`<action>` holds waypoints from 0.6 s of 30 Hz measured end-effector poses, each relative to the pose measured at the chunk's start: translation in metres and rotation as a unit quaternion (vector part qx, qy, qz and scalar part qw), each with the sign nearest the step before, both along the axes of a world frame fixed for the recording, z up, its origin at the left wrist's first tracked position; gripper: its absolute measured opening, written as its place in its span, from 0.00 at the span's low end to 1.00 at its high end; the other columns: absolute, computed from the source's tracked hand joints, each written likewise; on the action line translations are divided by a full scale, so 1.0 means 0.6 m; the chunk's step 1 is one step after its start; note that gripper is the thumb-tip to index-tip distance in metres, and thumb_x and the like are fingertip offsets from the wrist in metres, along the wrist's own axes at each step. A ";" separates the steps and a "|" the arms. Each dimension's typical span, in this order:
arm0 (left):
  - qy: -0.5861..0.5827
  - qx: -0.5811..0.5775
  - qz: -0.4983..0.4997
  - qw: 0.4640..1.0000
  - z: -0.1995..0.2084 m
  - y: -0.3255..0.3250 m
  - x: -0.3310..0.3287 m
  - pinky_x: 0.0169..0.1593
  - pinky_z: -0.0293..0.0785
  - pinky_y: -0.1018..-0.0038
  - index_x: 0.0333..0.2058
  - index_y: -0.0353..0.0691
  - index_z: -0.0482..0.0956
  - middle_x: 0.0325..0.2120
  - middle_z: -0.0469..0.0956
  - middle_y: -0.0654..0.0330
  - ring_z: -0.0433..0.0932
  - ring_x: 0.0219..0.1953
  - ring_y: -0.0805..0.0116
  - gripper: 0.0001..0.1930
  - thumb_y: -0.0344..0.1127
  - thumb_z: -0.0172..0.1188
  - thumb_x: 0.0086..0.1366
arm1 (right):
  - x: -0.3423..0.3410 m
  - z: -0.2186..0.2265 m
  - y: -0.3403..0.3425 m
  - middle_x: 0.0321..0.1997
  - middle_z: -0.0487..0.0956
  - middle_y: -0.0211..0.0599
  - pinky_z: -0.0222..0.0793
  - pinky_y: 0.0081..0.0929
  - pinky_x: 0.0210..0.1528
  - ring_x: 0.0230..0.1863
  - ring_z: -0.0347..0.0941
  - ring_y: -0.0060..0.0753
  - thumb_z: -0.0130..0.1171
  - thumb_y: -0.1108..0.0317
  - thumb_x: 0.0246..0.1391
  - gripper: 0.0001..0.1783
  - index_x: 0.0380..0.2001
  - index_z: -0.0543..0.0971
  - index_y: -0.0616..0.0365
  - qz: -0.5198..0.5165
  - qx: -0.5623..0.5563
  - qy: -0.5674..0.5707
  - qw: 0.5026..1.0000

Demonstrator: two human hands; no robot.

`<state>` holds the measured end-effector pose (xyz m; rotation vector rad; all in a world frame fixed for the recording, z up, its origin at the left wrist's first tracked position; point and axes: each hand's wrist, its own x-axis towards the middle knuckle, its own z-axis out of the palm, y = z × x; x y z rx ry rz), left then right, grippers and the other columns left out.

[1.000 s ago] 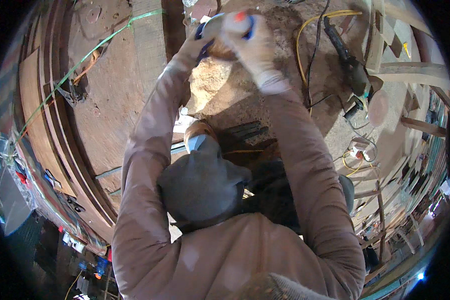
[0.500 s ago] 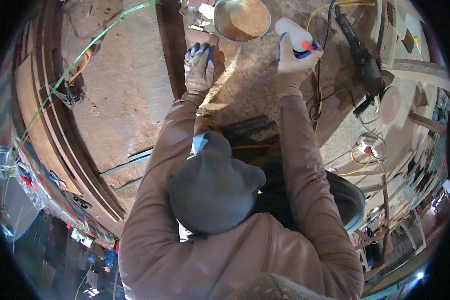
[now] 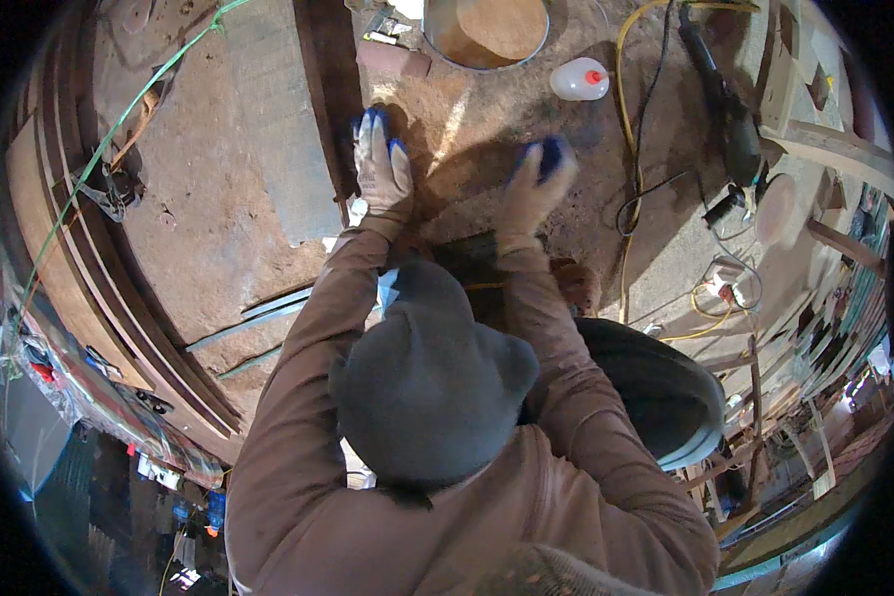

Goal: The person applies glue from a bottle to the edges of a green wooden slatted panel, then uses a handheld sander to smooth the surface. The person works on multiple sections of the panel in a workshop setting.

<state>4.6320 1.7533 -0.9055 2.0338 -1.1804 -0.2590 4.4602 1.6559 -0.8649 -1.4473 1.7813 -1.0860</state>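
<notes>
Stretched fingers in a white glove with blue tips mark my left hand (image 3: 381, 181), which lies along the edge of a dark wooden beam (image 3: 330, 89). A small white object (image 3: 358, 210) shows beside its wrist, too unclear to name. My right hand (image 3: 536, 197), in the same kind of glove, is over the ground to the right. It is smeared by motion, but thumb and fingers look apart and nothing shows in them. Beyond it a whitish plastic bottle (image 3: 573, 83) with a red cap lies on the ground.
A round metal basin (image 3: 486, 32) with brown contents stands ahead, beside a reddish block (image 3: 394, 59). On the right are a black power tool (image 3: 730, 129), a yellow hose (image 3: 626, 119) and timber pieces (image 3: 834, 151). A green cord (image 3: 119, 164) crosses the left side.
My right hand has let go of the bottle, which now lies on the ground, and has drawn back toward me. My left hand has shifted slightly left and nearer, against the beam.
</notes>
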 end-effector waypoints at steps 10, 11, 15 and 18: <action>0.294 -0.062 0.090 0.950 -0.020 -0.025 -0.062 0.67 0.66 0.59 0.61 0.31 0.75 0.56 0.79 0.47 0.76 0.60 0.52 0.26 0.48 0.47 0.77 | 0.120 -0.032 0.069 0.47 0.86 0.48 0.75 0.36 0.56 0.49 0.82 0.41 0.49 0.61 0.68 0.19 0.50 0.83 0.62 0.139 0.148 -0.202 0.958; 0.394 -0.058 0.142 0.906 -0.014 -0.033 -0.067 0.66 0.67 0.62 0.60 0.32 0.76 0.54 0.81 0.49 0.78 0.58 0.56 0.27 0.49 0.48 0.78 | 0.121 -0.031 0.076 0.47 0.86 0.47 0.75 0.36 0.56 0.48 0.82 0.41 0.50 0.60 0.68 0.19 0.50 0.83 0.62 0.136 0.141 -0.163 0.967; 0.442 -0.050 0.180 0.877 0.029 -0.048 -0.038 0.60 0.72 0.67 0.55 0.33 0.79 0.49 0.83 0.56 0.80 0.50 0.65 0.27 0.52 0.43 0.81 | 0.140 -0.044 0.057 0.49 0.85 0.43 0.72 0.40 0.62 0.52 0.80 0.41 0.50 0.49 0.72 0.26 0.48 0.81 0.63 -0.050 0.328 -0.632 0.700; 0.602 -0.126 0.254 0.746 0.040 -0.058 -0.024 0.58 0.73 0.63 0.52 0.34 0.80 0.46 0.83 0.53 0.80 0.49 0.62 0.26 0.52 0.44 0.80 | 0.142 -0.077 0.063 0.55 0.82 0.46 0.68 0.45 0.66 0.57 0.77 0.45 0.46 0.47 0.73 0.29 0.48 0.82 0.64 -0.037 0.313 -0.666 0.676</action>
